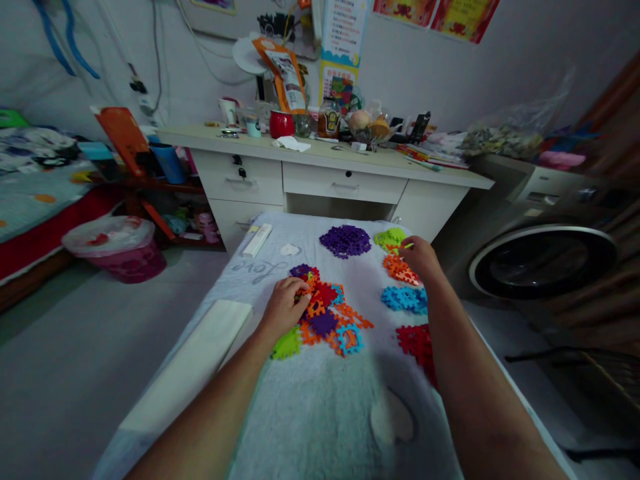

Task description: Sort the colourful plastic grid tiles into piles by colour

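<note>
Bare left forearm (220,400) and bare right forearm (465,373), uncovered to the frame edge. Likewise bare: left hand (286,305), right hand (419,259).

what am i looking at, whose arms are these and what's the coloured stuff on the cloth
This is one picture from a camera worn on a person's head, looking forward and down, so both bare arms are that person's own. A pale cloth covers the surface. On it lie flat plastic puzzle pieces: a mixed heap in the middle, plus a purple pile, green pile, orange pile, blue pile and red pile. The left hand rests on the mixed heap. The right hand is at the orange pile; whether it grips a piece is unclear.
</note>
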The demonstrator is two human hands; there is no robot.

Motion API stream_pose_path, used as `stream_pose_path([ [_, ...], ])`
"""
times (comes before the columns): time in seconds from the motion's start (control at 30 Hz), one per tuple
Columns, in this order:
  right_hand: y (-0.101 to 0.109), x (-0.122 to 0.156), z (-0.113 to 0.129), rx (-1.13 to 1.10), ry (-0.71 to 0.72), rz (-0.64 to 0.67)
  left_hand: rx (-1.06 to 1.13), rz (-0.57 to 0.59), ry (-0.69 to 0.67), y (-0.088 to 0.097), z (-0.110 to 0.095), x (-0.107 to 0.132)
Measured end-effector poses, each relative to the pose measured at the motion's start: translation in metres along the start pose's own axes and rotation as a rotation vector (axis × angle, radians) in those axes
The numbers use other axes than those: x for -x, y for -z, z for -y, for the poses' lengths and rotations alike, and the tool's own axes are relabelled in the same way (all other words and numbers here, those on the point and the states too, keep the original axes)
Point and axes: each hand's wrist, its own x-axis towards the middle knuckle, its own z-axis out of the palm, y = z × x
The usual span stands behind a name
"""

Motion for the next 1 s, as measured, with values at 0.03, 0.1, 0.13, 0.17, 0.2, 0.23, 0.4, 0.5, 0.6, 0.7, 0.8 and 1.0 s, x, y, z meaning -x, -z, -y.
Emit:
stream_pose_path([
  [0.03, 0.005, -0.005, -0.010, 0.037, -0.045, -0.004, 0.001, -0.002, -0.001, 0.000, 0.000, 0.000],
  [0.1, 0.012, -0.012, -0.027, 0.110, -0.099, -0.009, 0.004, -0.003, -0.003, 0.000, 0.000, 0.000],
  [0.13, 0.014, -0.014, -0.035, 0.144, -0.106, -0.015, 0.005, -0.003, -0.004, 0.001, 0.000, 0.000],
  [0.17, 0.015, -0.016, -0.042, 0.171, -0.107, -0.019, 0.004, -0.003, -0.004, 0.001, 0.000, 0.000],
  [0.2, 0.015, -0.018, -0.048, 0.188, -0.107, -0.020, 0.002, -0.002, -0.004, 0.000, 0.000, 0.000],
  [0.23, 0.014, -0.018, -0.053, 0.198, -0.109, -0.013, 0.000, -0.002, -0.003, 0.000, 0.000, 0.000],
  [0.4, 0.004, -0.018, -0.069, 0.232, -0.091, 0.026, 0.003, 0.003, -0.006, -0.001, 0.001, 0.000],
  [0.5, 0.002, -0.016, -0.068, 0.251, -0.074, 0.009, 0.006, -0.002, -0.006, -0.001, 0.000, 0.000],
  [0.6, 0.004, -0.012, -0.055, 0.256, -0.056, -0.030, 0.006, -0.005, -0.002, -0.001, 0.001, -0.001],
  [0.7, 0.001, 0.003, -0.026, 0.208, 0.026, -0.075, 0.003, -0.006, 0.000, -0.002, 0.002, -0.001],
  [0.8, -0.012, 0.033, 0.012, 0.079, 0.148, 0.029, -0.005, -0.009, -0.001, -0.002, 0.002, -0.001],
  [1.0, -0.060, 0.106, 0.059, -0.092, 0.417, 0.427, -0.009, -0.001, -0.007, 0.001, -0.002, 0.000],
])
